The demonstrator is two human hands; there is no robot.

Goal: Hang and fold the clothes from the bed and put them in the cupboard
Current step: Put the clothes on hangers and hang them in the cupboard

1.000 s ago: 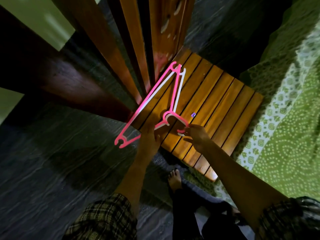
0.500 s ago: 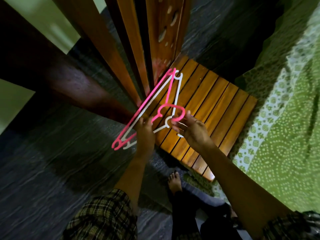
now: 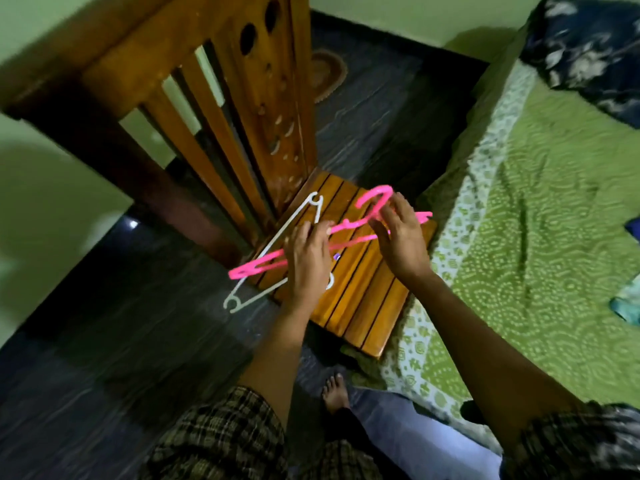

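1. We see one bed (image 3: 540, 244) filling the right side, under a green sheet printed with pale dots and a patterned border.
2. One dark floor (image 3: 114, 348) takes up the left and lower part of the view.
3. One wooden chair (image 3: 367, 299) stands on that floor. Its slatted seat is just beside the bed's edge, and its tall slatted back rises at upper left.
4. One dark blue floral cloth (image 3: 588, 46) lies at the bed's far top corner, well apart from the hands.
5. We count two plaid sleeves, the left sleeve (image 3: 221, 438) and the right sleeve (image 3: 571, 445). A bare forearm reaches from each toward the chair.
6. There are two plastic hangers, both held over the chair seat.
   - The white hanger (image 3: 278, 236) slopes down to the left, its lower corner out over the floor.
   - The pink hanger (image 3: 258, 268) lies across it, hook up at the right — blurred along its length.
7. Two hands are at work.
   - The left hand (image 3: 308, 258) has its fingers curled round the white hanger, which passes behind it. Its fingertips rest against the pink one.
   - The right hand (image 3: 401, 240) pinches the pink hanger just below the hook, thumb and fingers closed on the plastic.
8. One round mat (image 3: 327, 72) lies on the floor beyond the chair.
9. One pale teal cloth (image 3: 627, 303) lies on the bed at the right edge, cut off by the frame.
10. One bare foot (image 3: 334, 393) stands on the floor below the seat.
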